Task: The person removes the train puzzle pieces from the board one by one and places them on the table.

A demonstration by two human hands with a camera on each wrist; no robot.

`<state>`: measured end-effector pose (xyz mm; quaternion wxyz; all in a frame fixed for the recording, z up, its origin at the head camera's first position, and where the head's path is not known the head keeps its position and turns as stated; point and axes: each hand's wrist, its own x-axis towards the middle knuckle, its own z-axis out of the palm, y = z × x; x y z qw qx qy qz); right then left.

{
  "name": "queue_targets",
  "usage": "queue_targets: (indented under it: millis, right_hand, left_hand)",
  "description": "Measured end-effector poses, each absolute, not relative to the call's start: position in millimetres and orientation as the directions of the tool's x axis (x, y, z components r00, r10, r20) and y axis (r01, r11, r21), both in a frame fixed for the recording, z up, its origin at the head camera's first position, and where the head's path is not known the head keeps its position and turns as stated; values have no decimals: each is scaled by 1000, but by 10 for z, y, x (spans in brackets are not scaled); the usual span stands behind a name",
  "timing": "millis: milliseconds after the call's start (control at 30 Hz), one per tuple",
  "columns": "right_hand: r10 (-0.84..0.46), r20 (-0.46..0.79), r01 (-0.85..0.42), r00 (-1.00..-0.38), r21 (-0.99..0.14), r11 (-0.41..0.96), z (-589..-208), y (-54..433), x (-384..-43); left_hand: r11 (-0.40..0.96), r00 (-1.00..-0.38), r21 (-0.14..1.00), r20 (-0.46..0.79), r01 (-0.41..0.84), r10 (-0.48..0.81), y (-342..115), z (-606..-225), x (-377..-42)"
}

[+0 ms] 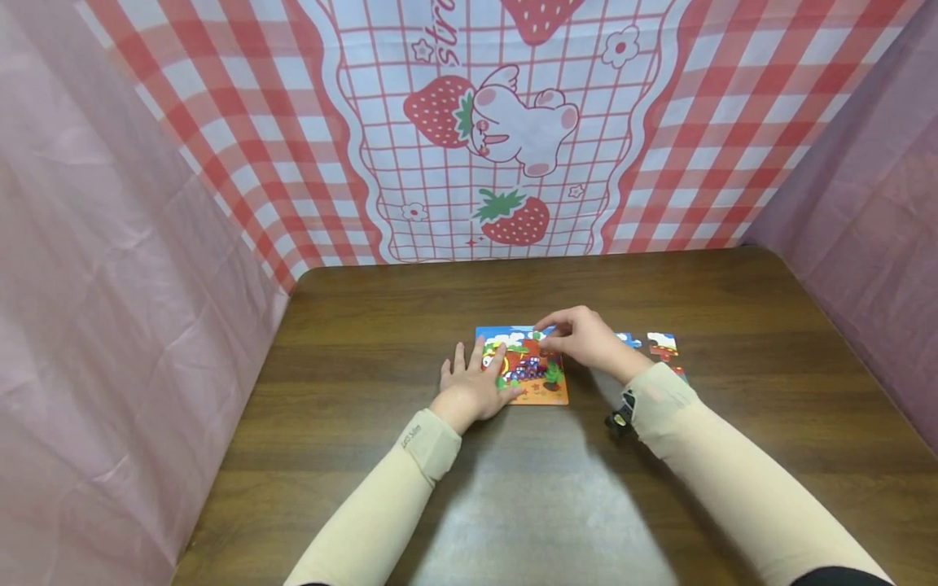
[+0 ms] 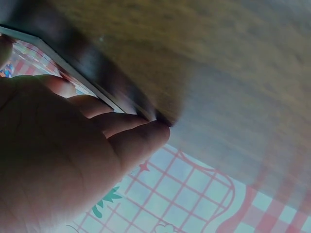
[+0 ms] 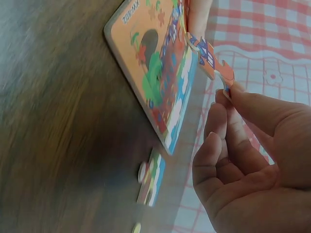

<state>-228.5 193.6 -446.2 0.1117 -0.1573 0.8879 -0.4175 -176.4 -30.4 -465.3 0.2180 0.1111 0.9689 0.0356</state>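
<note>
A colourful jigsaw puzzle board [image 1: 538,397] with a cartoon train picture lies on the table. My left hand [image 1: 472,392] rests over its left side, fingers spread and nearly straight. In the left wrist view, that hand's fingers [image 2: 141,141] reach along the board's edge. My right hand [image 1: 586,338] is above the board's upper right part. Between its thumb and fingertips it pinches an orange and blue puzzle piece [image 3: 211,60], held tilted above the picture in the right wrist view. The piece is largely hidden by the fingers in the head view.
Loose puzzle pieces lie right of the board: a blue and white piece [image 1: 628,339], a white and red piece [image 1: 663,344] and a reddish piece [image 1: 681,373] partly behind the right wrist. Behind the brown wooden table [image 1: 352,366] hangs a strawberry-patterned cloth [image 1: 469,146].
</note>
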Motion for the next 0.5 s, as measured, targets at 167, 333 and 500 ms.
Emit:
queue_targets:
  millis: [167, 333, 500]
  right_hand:
    - [-357, -70, -167, -931, -790, 590, -4406, 2060, -2237]
    - [-351, -59, -170, -935, -792, 586, -4401, 2204, -2206]
    - [-322, -39, -180, -946, -763, 621, -4422, 2343, -2192]
  left_hand:
    - [972, -880, 117, -413, 203, 233, -311, -4660, -1767]
    - [973, -882, 116, -411, 202, 232, -309, -4667, -1772]
    - [971, -882, 113, -407, 209, 237, -307, -4662, -1766]
